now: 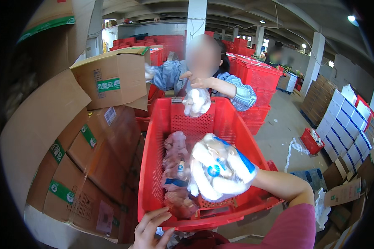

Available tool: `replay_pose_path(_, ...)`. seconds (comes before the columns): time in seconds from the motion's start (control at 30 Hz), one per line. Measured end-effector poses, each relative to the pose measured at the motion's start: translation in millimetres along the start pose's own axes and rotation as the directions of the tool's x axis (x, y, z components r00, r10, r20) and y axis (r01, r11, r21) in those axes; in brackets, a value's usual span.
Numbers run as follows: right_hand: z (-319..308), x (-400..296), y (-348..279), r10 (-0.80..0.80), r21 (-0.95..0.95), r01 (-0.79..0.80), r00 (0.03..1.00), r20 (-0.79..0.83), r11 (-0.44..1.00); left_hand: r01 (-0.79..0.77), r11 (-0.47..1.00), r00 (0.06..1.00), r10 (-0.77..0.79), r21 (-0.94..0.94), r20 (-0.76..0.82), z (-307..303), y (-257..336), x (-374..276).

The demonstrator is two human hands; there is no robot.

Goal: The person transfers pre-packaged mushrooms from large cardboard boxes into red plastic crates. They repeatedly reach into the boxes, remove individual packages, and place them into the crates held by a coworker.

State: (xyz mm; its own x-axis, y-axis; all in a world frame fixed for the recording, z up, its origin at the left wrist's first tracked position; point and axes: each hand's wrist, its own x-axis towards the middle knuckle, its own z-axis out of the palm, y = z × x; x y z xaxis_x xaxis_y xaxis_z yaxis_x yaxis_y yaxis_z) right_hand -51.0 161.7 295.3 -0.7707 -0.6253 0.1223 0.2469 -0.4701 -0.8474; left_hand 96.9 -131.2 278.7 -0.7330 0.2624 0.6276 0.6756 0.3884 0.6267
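Note:
A red plastic crate [146, 162] with perforated sides stands before me. Bagged white mushrooms [174, 155] lie along its left side and near corner. Over the crate's right half is a large clear bag of white mushrooms [221, 169] with blue print. My right forearm reaches to its right edge; the right hand is hidden behind the bag, so its grip does not show. My left hand [154, 228] is at the crate's near left rim, fingers apart, holding nothing. Across from me, a person's hand holds a smaller bag of mushrooms [197, 102] above the far rim.
Cardboard boxes [90, 174] are stacked at left, with an open carton [112, 81] beyond. Stacked red crates [257, 81] stand behind the person in a striped top. At right are white boxes [342, 124], a small red crate [311, 141] on the floor and loose cardboard [342, 193].

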Motion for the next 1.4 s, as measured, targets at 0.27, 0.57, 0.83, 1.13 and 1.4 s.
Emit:
replay_pose_path(0.27,-34,-23,20,0.202,-0.080,-0.210,0.974,-0.100,0.974,0.022,0.982,0.999,-0.017,-0.187,0.031,22,-14,29)
replay_pose_path(0.57,-34,-8,-1,0.105,-0.234,-0.186,0.941,-0.322,0.954,0.021,0.998,0.999,-0.023,-0.064,-0.032,12,-8,48)
replay_pose_path(0.83,-97,7,86,0.428,-0.151,-0.616,0.683,-0.592,0.773,-0.029,0.999,0.989,0.035,0.045,-0.141,-25,25,-11)
replay_pose_path(1.13,-82,7,145,0.794,-0.339,-0.927,0.324,-0.514,0.160,0.085,0.965,0.984,-0.042,0.249,-0.171,-47,30,-46)
replay_pose_path(1.4,52,75,36,0.235,-0.941,0.213,0.960,0.151,-0.263,0.233,0.169,0.796,0.533,0.958,-0.288,-166,123,-40)
